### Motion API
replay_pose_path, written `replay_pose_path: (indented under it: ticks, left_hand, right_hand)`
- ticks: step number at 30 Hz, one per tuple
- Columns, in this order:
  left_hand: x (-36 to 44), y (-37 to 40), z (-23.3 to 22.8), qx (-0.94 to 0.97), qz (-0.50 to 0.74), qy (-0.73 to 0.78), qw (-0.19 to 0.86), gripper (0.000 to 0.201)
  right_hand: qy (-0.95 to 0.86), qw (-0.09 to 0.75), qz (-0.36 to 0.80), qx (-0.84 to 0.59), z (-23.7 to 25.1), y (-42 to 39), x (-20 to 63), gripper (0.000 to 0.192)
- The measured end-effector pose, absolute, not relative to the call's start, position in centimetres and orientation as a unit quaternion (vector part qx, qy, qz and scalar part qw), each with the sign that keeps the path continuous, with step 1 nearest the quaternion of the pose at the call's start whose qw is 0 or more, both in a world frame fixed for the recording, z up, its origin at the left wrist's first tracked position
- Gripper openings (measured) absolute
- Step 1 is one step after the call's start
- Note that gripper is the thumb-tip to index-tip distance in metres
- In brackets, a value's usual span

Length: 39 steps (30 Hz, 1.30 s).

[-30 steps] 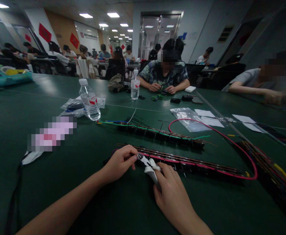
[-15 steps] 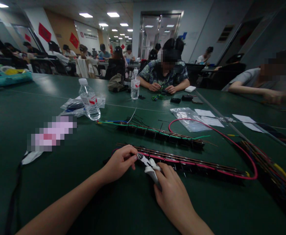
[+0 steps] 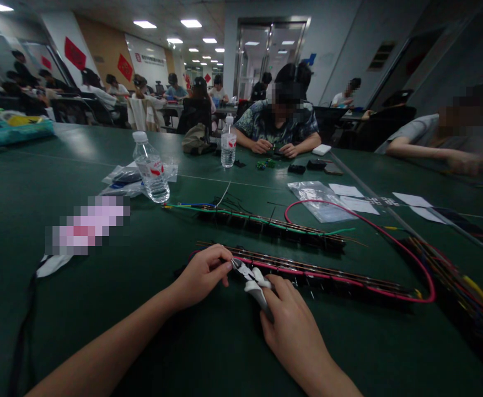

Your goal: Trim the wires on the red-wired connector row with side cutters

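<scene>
Cutters (image 3: 252,278) gripped by right hand (image 3: 293,325), left hand (image 3: 202,275) fingers pinching wire strip (image 3: 320,274), water bottle (image 3: 151,168) part full.

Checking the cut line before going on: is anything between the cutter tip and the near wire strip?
Nothing visible. The white-handled cutter in the right hand has its tip at the near wire strip, beside the left hand fingertips pinching that end.

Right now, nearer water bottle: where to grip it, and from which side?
Grip the water bottle around its ribbed middle, coming from the near right side. It stands upright, a little tilted in this wide view, with plastic bags lying against its left and far sides.
</scene>
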<state>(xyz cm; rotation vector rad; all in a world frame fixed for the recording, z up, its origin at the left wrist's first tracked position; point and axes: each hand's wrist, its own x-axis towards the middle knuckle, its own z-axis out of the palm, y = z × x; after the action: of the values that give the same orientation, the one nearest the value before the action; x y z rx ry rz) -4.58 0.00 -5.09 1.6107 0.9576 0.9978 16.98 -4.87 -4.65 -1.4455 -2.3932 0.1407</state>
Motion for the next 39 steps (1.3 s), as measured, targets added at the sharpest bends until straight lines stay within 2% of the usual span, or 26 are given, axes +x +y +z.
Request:
replay_pose_path:
  ticks: [39]
  left_hand:
    - [-4.53,-0.04,-4.83,0.673,0.406,0.399,0.472,0.009]
  right_hand:
    - [-0.833,0.174,0.059,-0.522,-5.00,-4.82,16.85,0.026]
